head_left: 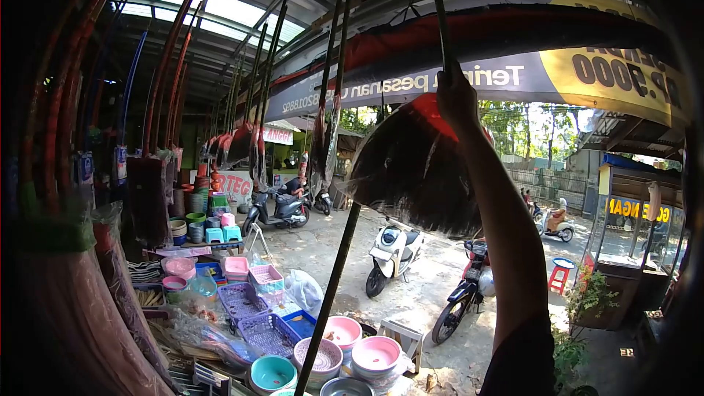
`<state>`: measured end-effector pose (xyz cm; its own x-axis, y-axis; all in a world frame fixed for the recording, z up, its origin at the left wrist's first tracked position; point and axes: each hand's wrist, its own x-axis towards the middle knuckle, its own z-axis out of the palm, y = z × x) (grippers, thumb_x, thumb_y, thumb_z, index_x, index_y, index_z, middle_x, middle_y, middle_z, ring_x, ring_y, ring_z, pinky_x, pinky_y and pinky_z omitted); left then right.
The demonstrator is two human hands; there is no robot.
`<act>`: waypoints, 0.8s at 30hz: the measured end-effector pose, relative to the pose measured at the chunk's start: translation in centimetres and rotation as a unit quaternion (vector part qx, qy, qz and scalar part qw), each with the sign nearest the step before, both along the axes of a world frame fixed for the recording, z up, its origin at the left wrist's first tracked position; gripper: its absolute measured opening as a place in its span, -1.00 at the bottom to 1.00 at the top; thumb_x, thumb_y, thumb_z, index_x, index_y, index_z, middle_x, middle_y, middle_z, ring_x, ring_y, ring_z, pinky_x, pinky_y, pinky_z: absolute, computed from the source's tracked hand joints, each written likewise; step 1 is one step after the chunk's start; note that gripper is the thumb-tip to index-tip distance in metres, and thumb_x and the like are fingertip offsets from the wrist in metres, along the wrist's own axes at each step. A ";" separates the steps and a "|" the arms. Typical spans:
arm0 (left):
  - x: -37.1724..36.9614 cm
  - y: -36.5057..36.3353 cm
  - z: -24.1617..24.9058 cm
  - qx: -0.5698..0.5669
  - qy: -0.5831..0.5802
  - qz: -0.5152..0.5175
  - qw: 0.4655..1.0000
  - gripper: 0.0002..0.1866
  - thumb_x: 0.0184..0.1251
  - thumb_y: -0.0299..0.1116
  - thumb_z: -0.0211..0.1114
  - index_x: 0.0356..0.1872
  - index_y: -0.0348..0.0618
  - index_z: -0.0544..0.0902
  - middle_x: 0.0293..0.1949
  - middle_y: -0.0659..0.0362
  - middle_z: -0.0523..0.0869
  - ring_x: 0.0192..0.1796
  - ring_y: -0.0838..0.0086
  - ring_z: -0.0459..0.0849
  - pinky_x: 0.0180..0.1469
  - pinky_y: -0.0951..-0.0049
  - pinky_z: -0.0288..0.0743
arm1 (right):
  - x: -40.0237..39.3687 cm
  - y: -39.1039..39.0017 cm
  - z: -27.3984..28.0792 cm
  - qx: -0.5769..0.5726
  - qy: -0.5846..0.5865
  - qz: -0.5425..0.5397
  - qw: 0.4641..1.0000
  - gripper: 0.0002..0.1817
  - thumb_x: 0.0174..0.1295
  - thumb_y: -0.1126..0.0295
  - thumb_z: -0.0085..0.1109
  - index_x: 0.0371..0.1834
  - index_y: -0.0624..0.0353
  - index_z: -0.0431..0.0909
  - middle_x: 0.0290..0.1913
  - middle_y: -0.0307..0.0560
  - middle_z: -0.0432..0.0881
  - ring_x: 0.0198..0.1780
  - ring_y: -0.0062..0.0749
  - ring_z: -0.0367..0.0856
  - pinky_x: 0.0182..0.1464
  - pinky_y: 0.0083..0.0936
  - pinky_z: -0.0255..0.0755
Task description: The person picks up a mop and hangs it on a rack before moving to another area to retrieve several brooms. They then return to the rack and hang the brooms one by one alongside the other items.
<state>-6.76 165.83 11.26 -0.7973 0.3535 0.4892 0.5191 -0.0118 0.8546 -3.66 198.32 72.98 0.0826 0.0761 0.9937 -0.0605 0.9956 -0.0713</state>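
My right hand (456, 97) is raised at the upper middle, its fingers wrapped round the thin handle of a broom (411, 165). The broom's wide dark bristles hang below the hand, with a red band at their top and clear plastic round them. My left hand does not show. A dark pole (334, 290) slants from the bottom edge up to the bristles. More brooms (323, 139) hang in a row to the left of the held one.
Pink basins (376, 354), a teal basin (273, 372) and purple baskets (265, 334) stand low in front. Plastic-wrapped goods (110, 308) line the left. A white scooter (392, 255) and a dark motorcycle (462, 290) stand beyond. A banner (513, 81) hangs overhead.
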 end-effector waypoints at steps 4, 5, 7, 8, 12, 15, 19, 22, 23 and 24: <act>2.4 0.2 1.3 -0.025 -0.047 0.021 0.998 -0.78 0.38 -0.26 0.11 -0.28 -0.23 0.53 -0.46 0.13 0.55 -0.40 0.40 0.48 -0.28 0.37 0.40 | -1.5 -1.9 -6.4 0.049 0.104 -0.240 0.964 -0.38 0.30 0.12 -0.09 0.40 0.01 0.06 0.07 0.23 0.43 0.19 0.10 0.36 0.16 -0.01 0.22; 2.1 0.4 0.5 -0.020 -0.032 0.037 0.999 -0.77 0.38 -0.25 0.12 -0.26 -0.24 0.53 -0.45 0.10 0.55 -0.39 0.37 0.49 -0.27 0.37 0.40 | -1.1 -2.8 -9.0 0.062 0.059 -0.159 0.984 -0.38 0.28 0.12 -0.05 0.39 0.03 0.09 0.11 0.20 0.37 0.22 0.07 0.30 0.19 -0.02 0.15; 2.0 0.5 -0.3 -0.031 -0.010 0.074 0.997 -0.74 0.39 -0.21 0.11 -0.26 -0.24 0.52 -0.44 0.08 0.55 -0.39 0.35 0.49 -0.27 0.35 0.39 | 0.9 -4.9 -15.4 0.093 -0.021 -0.041 0.995 -0.38 0.23 0.18 0.05 0.35 0.07 0.15 0.13 0.16 0.33 0.21 0.02 0.28 0.20 -0.06 0.10; 2.2 0.4 0.0 -0.045 -0.006 0.094 0.994 -0.73 0.39 -0.20 0.10 -0.26 -0.24 0.51 -0.45 0.08 0.55 -0.39 0.34 0.48 -0.28 0.35 0.39 | 1.9 -5.8 -19.2 0.113 -0.058 -0.005 0.992 -0.37 0.19 0.22 0.12 0.33 0.10 0.18 0.10 0.15 0.36 0.17 0.01 0.32 0.18 -0.10 0.13; 1.7 1.2 -0.9 -0.005 0.015 0.146 0.989 -0.81 0.33 -0.27 0.13 -0.34 -0.18 0.46 -0.64 0.19 0.45 -0.62 0.46 0.46 -0.58 0.39 0.29 | 4.6 -9.1 -35.9 -0.020 -0.271 0.211 0.939 -0.47 0.06 0.35 0.28 0.13 0.18 0.38 -0.08 0.06 0.50 -0.02 -0.10 0.47 0.06 -0.26 0.29; 2.9 1.8 1.1 -0.009 -0.034 0.180 0.983 -0.76 0.32 -0.25 0.14 -0.39 -0.24 0.46 -0.64 0.08 0.46 -0.58 0.38 0.48 -0.51 0.31 0.31 | 5.4 -11.8 -46.9 -0.119 -0.407 0.335 0.841 -0.44 0.04 0.33 0.33 0.12 0.26 0.37 -0.17 0.07 0.57 -0.16 -0.17 0.59 -0.12 -0.27 0.45; 3.2 3.1 -1.2 -0.030 -0.065 0.220 0.973 -0.78 0.34 -0.27 0.12 -0.33 -0.26 0.50 -0.51 -0.02 0.61 -0.42 0.15 0.62 -0.38 0.27 0.43 | 6.3 -15.4 -59.1 -0.162 -0.469 0.422 0.758 -0.34 0.05 0.28 0.32 0.24 0.16 0.29 -0.11 0.08 0.57 -0.14 -0.14 0.57 -0.11 -0.23 0.44; 3.8 3.9 -2.8 0.095 -0.062 0.170 0.979 -0.75 0.46 -0.22 -0.07 -0.28 -0.18 0.44 -0.62 0.32 0.39 -0.61 0.65 0.33 -0.55 0.51 0.25 | 8.6 -16.0 -60.8 -0.206 -0.638 0.417 0.613 -0.39 0.15 0.24 0.18 0.26 0.19 0.26 0.00 0.11 0.51 0.01 0.00 0.49 -0.01 -0.17 0.38; 4.5 4.4 -2.6 0.139 -0.071 0.138 0.978 -0.76 0.49 -0.23 -0.13 -0.23 -0.17 0.42 -0.58 0.34 0.37 -0.59 0.68 0.30 -0.53 0.57 0.23 | 9.1 -16.0 -61.5 -0.199 -0.639 0.422 0.612 -0.39 0.15 0.24 0.18 0.26 0.19 0.26 0.00 0.11 0.51 0.01 0.00 0.49 -0.01 -0.17 0.38; 5.0 4.7 -2.6 0.182 -0.079 0.105 0.974 -0.75 0.51 -0.24 -0.19 -0.18 -0.17 0.40 -0.54 0.36 0.36 -0.57 0.72 0.27 -0.51 0.62 0.21 | 9.6 -15.9 -62.4 -0.126 -0.613 0.394 0.673 -0.40 0.15 0.25 0.15 0.26 0.20 0.27 0.06 0.12 0.46 0.08 0.03 0.43 0.05 -0.16 0.32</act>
<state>-1.74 170.49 8.67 -0.9092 0.0001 0.4165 0.4046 -0.2366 0.8834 5.95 182.39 10.55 -0.9524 -0.2052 0.2255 -0.3049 0.6364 -0.7086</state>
